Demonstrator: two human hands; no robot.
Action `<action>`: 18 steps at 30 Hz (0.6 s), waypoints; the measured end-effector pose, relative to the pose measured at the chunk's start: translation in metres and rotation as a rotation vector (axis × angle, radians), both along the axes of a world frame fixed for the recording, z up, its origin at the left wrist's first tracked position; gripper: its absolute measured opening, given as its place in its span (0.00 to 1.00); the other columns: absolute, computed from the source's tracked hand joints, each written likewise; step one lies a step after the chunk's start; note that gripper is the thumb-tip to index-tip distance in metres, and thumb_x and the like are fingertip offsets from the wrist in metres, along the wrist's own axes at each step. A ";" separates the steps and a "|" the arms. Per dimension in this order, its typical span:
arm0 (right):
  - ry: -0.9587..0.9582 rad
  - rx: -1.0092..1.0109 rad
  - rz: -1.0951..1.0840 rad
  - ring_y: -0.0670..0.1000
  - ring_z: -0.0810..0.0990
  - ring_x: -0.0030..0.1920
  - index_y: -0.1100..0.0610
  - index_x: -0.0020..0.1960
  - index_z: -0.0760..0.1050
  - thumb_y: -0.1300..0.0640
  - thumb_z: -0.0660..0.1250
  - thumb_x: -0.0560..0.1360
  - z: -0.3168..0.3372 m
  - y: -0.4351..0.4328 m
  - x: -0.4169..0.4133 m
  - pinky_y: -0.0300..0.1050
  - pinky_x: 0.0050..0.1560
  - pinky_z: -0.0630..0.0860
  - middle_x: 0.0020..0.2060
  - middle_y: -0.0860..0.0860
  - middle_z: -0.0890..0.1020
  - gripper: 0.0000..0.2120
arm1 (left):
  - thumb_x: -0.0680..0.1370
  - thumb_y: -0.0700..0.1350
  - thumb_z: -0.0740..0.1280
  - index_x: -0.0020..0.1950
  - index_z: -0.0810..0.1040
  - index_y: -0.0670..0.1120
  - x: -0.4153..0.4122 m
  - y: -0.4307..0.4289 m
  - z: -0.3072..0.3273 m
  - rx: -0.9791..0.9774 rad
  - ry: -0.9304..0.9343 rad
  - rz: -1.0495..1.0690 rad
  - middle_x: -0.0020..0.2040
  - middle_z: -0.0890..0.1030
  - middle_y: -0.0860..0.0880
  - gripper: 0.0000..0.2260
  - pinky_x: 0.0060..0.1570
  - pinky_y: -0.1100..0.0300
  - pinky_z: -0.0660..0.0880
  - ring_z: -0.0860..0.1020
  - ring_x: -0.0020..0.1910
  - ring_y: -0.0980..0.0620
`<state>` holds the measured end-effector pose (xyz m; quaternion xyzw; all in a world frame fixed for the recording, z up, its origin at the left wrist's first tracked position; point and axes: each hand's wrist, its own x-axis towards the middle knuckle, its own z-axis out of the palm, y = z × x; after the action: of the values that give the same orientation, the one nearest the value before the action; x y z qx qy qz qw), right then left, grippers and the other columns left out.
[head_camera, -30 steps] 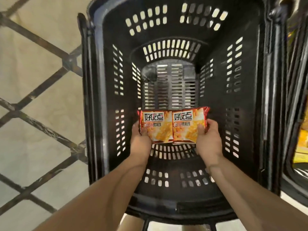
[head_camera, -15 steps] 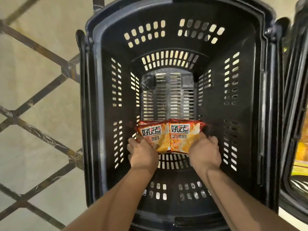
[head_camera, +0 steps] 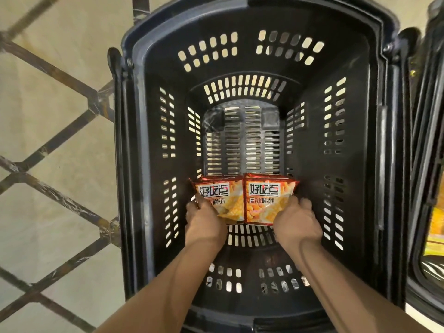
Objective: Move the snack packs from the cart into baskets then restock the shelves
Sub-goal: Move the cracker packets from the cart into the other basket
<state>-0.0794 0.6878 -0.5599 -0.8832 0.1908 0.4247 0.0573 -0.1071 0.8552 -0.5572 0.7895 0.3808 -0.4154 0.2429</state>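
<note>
Snack packs [head_camera: 264, 198] sat side by side, crosswise just ahead of my knuckles in the basket [head_camera: 355, 164]; left hand [head_camera: 204, 224] and right hand [head_camera: 296, 222] each gripped one's near edge.

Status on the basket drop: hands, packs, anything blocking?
Left hand grips left pack; right hand grips right pack. Packs side by side, low inside basket. Nothing visible blocking.
</note>
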 end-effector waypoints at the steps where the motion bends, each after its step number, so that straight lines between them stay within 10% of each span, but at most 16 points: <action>1: 0.004 -0.032 0.062 0.56 0.76 0.61 0.59 0.69 0.68 0.61 0.56 0.81 0.001 0.000 0.000 0.46 0.45 0.72 0.64 0.57 0.70 0.17 | 0.82 0.44 0.64 0.82 0.52 0.43 0.002 -0.003 0.001 0.027 0.038 -0.044 0.78 0.56 0.40 0.32 0.76 0.44 0.63 0.59 0.78 0.39; 18: 0.126 0.144 -0.015 0.59 0.76 0.64 0.62 0.79 0.54 0.61 0.57 0.81 -0.001 -0.007 0.006 0.51 0.61 0.74 0.70 0.60 0.69 0.27 | 0.81 0.42 0.65 0.76 0.65 0.47 0.002 0.023 -0.001 -0.167 -0.091 -0.066 0.72 0.70 0.46 0.24 0.73 0.51 0.69 0.70 0.72 0.47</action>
<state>-0.0735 0.6811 -0.5604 -0.8469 0.1696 0.4914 0.1117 -0.1048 0.8784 -0.5587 0.7966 0.3074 -0.4172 0.3112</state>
